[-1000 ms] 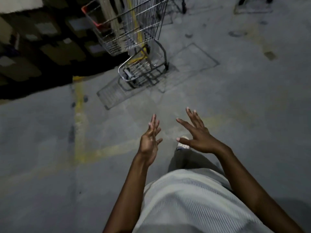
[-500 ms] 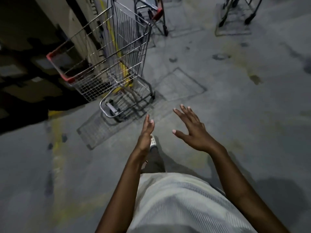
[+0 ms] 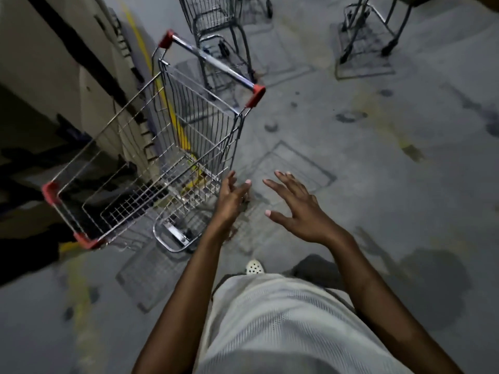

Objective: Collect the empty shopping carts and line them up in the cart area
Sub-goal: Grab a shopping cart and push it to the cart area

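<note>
Head: left hand (image 3: 231,197) maybe touching cart (image 3: 172,168).

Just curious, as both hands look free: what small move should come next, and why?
Probably reach both hands forward to the handle bar: the left hand and right hand are open, holding nothing, beside the empty cart.

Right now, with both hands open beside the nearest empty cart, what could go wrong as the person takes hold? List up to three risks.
1. The left hand and right hand reach toward the wire side of the nearest cart, not its handle; fingers could catch in the mesh, or the cart might swivel.
2. A second cart stands just beyond that handle; a push may knock it.
3. A dark patch on the floor may be wet: a slip hazard.
</note>
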A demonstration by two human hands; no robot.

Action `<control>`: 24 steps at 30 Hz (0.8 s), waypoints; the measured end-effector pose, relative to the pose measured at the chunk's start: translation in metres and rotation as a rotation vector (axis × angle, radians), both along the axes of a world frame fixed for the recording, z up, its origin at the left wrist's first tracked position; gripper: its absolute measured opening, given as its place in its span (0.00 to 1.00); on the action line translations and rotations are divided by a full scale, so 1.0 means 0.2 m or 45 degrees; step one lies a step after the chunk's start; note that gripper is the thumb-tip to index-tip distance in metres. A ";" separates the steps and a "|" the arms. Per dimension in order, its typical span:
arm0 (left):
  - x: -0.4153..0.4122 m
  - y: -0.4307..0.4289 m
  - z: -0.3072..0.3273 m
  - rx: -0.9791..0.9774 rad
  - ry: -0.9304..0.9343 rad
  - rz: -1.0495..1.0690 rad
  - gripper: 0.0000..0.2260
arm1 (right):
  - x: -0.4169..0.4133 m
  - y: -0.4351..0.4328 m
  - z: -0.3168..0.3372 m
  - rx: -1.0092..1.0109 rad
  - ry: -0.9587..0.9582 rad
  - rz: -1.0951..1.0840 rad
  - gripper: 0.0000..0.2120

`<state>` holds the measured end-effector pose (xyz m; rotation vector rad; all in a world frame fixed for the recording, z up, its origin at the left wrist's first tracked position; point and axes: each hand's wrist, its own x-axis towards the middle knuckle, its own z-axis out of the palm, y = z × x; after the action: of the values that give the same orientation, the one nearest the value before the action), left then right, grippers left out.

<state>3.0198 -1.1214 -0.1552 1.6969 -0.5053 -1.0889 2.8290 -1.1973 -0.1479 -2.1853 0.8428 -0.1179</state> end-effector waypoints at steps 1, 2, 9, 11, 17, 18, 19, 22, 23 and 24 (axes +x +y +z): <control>0.05 -0.09 0.01 -0.003 -0.020 -0.002 0.29 | 0.04 -0.07 0.00 0.015 -0.011 -0.005 0.33; 0.09 -0.18 0.01 -0.003 -0.035 -0.009 0.29 | 0.07 -0.14 -0.01 0.023 -0.003 -0.009 0.33; 0.31 -0.90 -0.02 -0.024 -0.146 0.054 0.36 | 0.29 -0.78 -0.10 0.091 0.057 0.019 0.33; 0.37 -1.15 -0.04 -0.040 -0.183 0.099 0.37 | 0.35 -1.01 -0.12 0.081 0.053 0.069 0.32; 0.55 -1.88 -0.11 0.080 -0.192 0.579 0.38 | 0.54 -1.74 -0.03 0.123 -0.083 0.226 0.31; 0.57 -1.98 -0.13 0.161 -0.263 0.652 0.41 | 0.57 -1.85 0.00 0.102 -0.104 0.241 0.30; 0.57 -2.05 -0.12 0.206 -0.306 0.721 0.41 | 0.61 -1.95 0.02 0.082 -0.120 0.241 0.29; 0.60 -2.17 -0.09 0.364 -0.341 1.015 0.32 | 0.73 -2.15 0.06 0.042 -0.185 0.223 0.24; 0.62 -2.17 -0.11 0.425 -0.245 1.096 0.27 | 0.77 -2.19 0.06 0.040 -0.203 0.254 0.23; 0.63 -2.15 -0.14 0.415 -0.126 1.146 0.21 | 0.79 -2.21 0.04 0.040 -0.224 0.284 0.22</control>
<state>3.1457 -1.5523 -0.1827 1.9514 0.3957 -0.4315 2.9872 -1.6385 -0.1396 -2.1862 0.4966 -0.1813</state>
